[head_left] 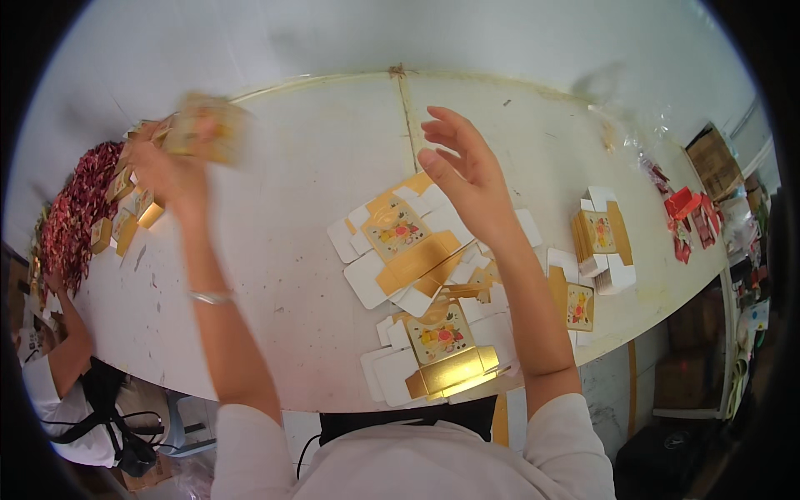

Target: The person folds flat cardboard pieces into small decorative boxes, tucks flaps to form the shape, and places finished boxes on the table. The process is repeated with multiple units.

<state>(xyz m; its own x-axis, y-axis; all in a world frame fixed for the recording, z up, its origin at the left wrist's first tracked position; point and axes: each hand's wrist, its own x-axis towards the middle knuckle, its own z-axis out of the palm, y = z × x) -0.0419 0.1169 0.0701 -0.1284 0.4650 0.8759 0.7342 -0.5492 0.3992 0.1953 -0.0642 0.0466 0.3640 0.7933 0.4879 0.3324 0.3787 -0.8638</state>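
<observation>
At the far left, my left hand point(171, 175) is smeared by motion beside a small gold carton point(208, 129) with a fruit picture. The carton is blurred too and seems held at its left edge; the exact grip is hidden. My right hand point(467, 179) is raised above the table, open and holding nothing, its fingers curved and apart. Beneath it lie flat, unfolded gold-and-white cartons point(396, 233) in a loose overlapping pile. Nearer me is another flat carton point(442, 337) of the same kind.
Several folded gold cartons point(125, 221) sit by a heap of red wrapped packets point(79, 217), where another person's arm point(71, 337) reaches in. To the right stand a stack of flat cartons point(600, 233), red packets point(687, 212) and clear plastic point(637, 137). The white table point(292, 167) meets a wall behind.
</observation>
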